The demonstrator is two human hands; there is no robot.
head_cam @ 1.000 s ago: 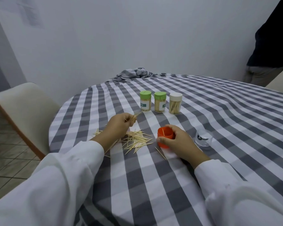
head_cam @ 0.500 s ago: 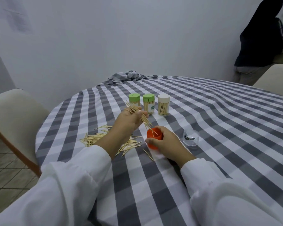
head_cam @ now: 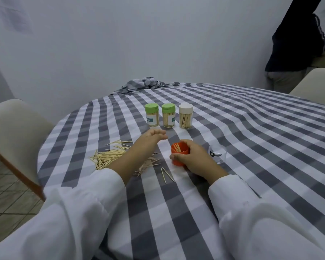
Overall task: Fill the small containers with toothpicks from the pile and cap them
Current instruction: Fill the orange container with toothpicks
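My right hand point(head_cam: 192, 157) grips a small orange container point(head_cam: 178, 153) that stands upright on the checked tablecloth, with several toothpicks inside it. My left hand point(head_cam: 148, 140) hovers just left of the container with fingers stretched out and nothing in them. The toothpick pile point(head_cam: 109, 156) lies spread on the cloth under and to the left of my left forearm. A few loose toothpicks point(head_cam: 165, 173) lie in front of the container. A clear cap point(head_cam: 217, 153) sits on the cloth to the right of my right hand.
Three capped containers full of toothpicks stand in a row behind my hands: two green-capped point(head_cam: 152, 115) point(head_cam: 168, 115) and one white-capped point(head_cam: 185, 116). A beige chair point(head_cam: 13, 136) stands at the table's left. A person in dark clothes point(head_cam: 296, 42) stands at far right.
My left hand carried a bunch of toothpicks from the pile to the orange container and let them go inside it. It now hovers with nothing in it. My right hand kept hold of the container.
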